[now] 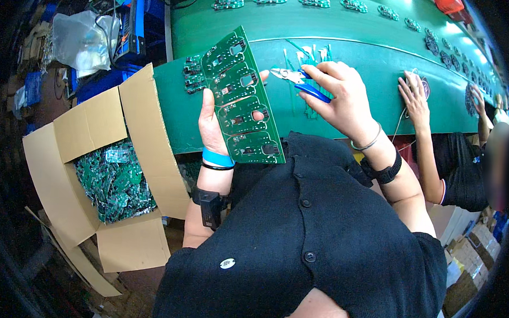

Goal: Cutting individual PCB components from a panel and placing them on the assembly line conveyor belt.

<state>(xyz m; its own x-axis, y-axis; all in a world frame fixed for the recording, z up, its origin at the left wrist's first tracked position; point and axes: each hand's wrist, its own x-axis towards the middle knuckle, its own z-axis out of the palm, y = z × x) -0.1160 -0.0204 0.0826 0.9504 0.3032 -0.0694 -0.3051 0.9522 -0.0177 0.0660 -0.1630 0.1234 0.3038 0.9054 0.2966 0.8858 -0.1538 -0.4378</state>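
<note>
A green circuit board panel (242, 109), made of several joined boards with cutouts, is held tilted upright by my left hand (213, 125). The thumb lies at the panel's left edge, and fingertips show behind it and through one cutout. Just right of the panel, my right hand (341, 97) grips side cutters (310, 88) with blue handles. Their metal jaws point left toward the panel's right edge, apart from it. Behind the cutters, thin green board strips (297, 55) lie in a loose pile on the green table.
An open cardboard box (90, 116) full of green board scraps (115, 177) stands at left. Small circuit boards (195, 75) lie behind the panel. More boards (314, 1) line the far green surface (215, 27). At right, a co-worker's hand (414, 98) rests on the table.
</note>
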